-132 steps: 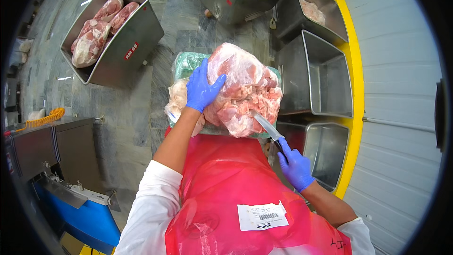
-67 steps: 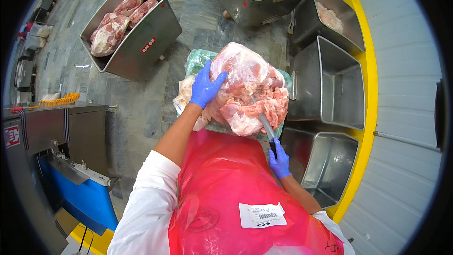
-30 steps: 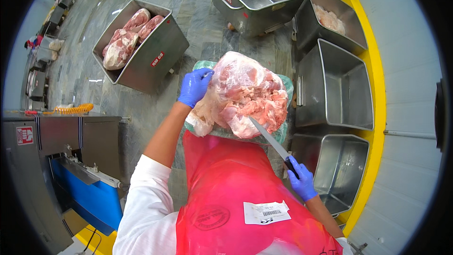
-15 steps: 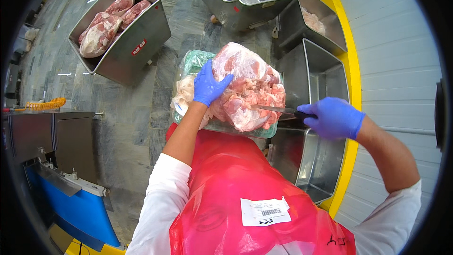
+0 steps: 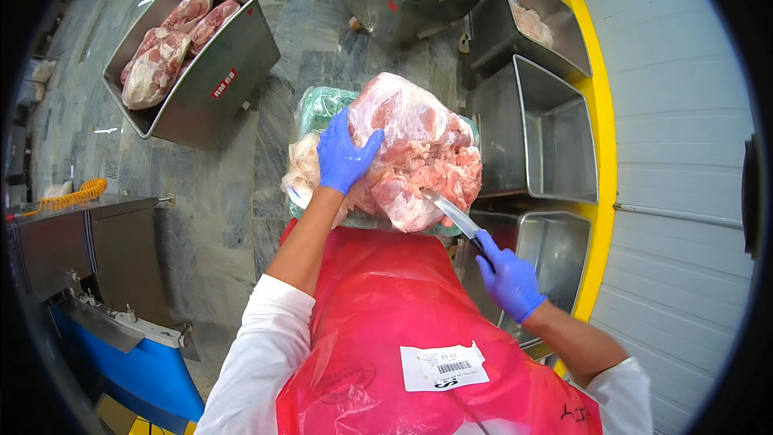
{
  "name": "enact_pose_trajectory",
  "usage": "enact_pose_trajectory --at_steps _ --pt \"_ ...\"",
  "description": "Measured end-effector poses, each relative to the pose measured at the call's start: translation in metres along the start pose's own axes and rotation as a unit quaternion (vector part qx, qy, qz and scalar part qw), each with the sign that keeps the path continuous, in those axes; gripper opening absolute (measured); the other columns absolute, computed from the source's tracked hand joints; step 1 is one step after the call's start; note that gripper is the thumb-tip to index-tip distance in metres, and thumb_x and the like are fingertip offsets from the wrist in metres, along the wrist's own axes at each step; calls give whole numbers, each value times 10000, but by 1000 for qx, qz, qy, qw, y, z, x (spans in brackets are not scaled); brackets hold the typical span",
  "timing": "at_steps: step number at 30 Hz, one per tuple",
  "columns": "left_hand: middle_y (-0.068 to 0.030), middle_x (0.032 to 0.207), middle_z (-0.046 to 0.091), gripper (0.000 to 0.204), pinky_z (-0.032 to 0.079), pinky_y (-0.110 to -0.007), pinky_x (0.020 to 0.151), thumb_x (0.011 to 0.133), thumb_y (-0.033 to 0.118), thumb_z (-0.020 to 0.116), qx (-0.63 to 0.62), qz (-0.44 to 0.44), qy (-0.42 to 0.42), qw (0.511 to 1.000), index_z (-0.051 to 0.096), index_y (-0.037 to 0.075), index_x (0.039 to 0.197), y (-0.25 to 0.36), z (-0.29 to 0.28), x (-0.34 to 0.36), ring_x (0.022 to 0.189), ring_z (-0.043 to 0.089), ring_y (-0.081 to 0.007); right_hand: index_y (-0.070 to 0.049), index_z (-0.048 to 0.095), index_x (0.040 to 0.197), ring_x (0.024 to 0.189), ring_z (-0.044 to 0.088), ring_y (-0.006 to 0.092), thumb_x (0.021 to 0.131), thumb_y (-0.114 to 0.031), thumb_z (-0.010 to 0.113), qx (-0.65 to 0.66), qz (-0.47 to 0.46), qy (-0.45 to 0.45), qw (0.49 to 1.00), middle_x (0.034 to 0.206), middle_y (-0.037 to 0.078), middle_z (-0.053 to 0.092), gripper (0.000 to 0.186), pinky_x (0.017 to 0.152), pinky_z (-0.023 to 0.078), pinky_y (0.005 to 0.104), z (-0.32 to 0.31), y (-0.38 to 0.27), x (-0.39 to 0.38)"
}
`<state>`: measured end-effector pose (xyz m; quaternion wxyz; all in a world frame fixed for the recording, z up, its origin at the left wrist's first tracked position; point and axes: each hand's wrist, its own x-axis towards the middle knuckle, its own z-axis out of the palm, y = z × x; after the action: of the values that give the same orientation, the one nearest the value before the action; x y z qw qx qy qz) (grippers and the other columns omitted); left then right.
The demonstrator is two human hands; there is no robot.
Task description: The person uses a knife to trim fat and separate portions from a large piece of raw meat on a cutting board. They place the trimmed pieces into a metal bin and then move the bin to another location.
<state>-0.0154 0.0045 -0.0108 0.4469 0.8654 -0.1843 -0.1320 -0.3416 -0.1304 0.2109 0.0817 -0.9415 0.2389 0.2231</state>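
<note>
A large cut of raw meat (image 5: 415, 117), pale fat outside and pink flesh at its cut face, lies in front of me on a stack lined with green plastic (image 5: 326, 105). My gloved left hand (image 5: 346, 157) rests on the meat's left side with thumb and fingers spread. In my gloved right hand (image 5: 509, 278) is a dark-handled knife (image 5: 455, 213), its blade pointing up and left. The blade's tip touches or enters the lower right of the meat; how deep, I cannot tell. Pale fatty trimmings (image 5: 303, 163) lie left of the meat.
A metal bin with several large meat pieces (image 5: 157, 68) stands at the far left. More metal bins (image 5: 555, 129) line the right side by a yellow rail (image 5: 608, 153), one with pale trimmings (image 5: 530, 24). A steel cabinet (image 5: 125, 250) with an orange coiled hose (image 5: 76, 195) is at left.
My right hand has moved down and left with the knife, and the blade has swung from nearly level to slanting up and left. My left hand stays on the meat.
</note>
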Motion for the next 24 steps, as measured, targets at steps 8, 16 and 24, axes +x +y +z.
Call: enact_pose_trajectory --at_steps 8,16,24 --pt "-263 1543 531 1040 421 -519 1168 862 701 727 43 -11 -26 999 442 -15 1561 2 -11 1 1373 538 -466 -253 473 1599 563 628 374 1050 -383 626 22 6 143 989 771 151 613 585 519 522 535 109 22 -14" --pt "-292 1519 549 1118 420 -520 1178 830 777 699 55 -37 -47 997 453 -36 1556 16 -15 0 1376 539 -484 -289 507 1579 582 642 392 1037 -395 635 -19 -10 153 988 777 162 622 568 549 540 540 91 42 -17" --pt "-292 1418 615 1021 465 -533 1112 852 747 710 40 -82 -27 995 501 -31 1479 6 -15 -33 1298 585 -482 -131 648 1372 714 717 401 1039 -286 598 -130 -97 6 987 790 203 718 371 613 556 541 -104 -17 -6"
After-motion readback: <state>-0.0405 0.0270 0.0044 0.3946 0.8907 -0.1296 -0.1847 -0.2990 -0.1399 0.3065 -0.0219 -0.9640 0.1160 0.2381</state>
